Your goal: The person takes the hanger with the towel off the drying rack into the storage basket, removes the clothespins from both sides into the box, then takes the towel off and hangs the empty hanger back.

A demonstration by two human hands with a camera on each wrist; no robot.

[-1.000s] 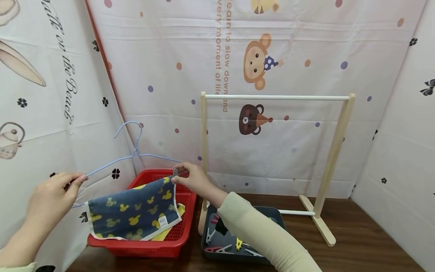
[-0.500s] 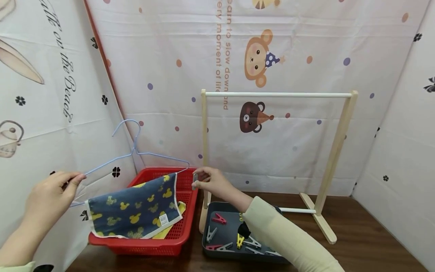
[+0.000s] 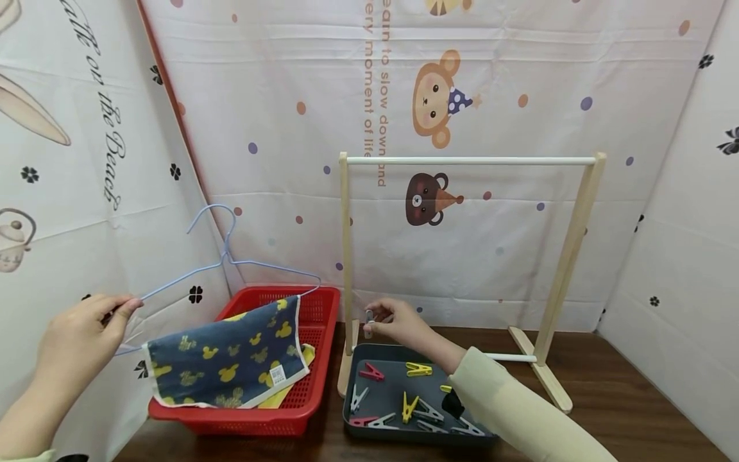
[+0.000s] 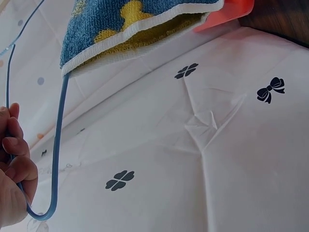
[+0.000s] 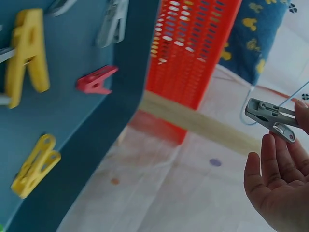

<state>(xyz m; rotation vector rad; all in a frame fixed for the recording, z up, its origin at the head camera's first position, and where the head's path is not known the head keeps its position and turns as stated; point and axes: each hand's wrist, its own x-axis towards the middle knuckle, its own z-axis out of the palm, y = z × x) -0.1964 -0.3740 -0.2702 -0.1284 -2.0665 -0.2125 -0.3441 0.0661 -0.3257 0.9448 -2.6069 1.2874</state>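
My left hand [image 3: 83, 340] grips the left shoulder of a light blue wire hanger [image 3: 271, 264], whose hook points up. Over the hanger's lower bar drapes a dark blue towel [image 3: 222, 359] with yellow mouse-head figures and a white edge; it hangs above the red basket [image 3: 288, 420]. In the left wrist view the fingers [image 4: 21, 166] curl round the wire near its bent end. My right hand [image 3: 401, 324] pinches a grey clothespin [image 5: 270, 116] between thumb and fingers, apart from the towel, over the back left of the dark tray [image 3: 349, 385].
Several red, grey and yellow clothespins [image 3: 408, 407] lie in the tray. Behind it stands a wooden rack [image 3: 568, 256] with a white top rail [image 3: 470, 161]. Yellow cloth [image 3: 277, 398] shows in the basket under the towel. Printed sheets [image 3: 277, 77] line the back and sides.
My right hand has drawn away from the towel's right corner, moving right and slightly down with the grey clothespin. The left hand, hanger and towel stay nearly in place.
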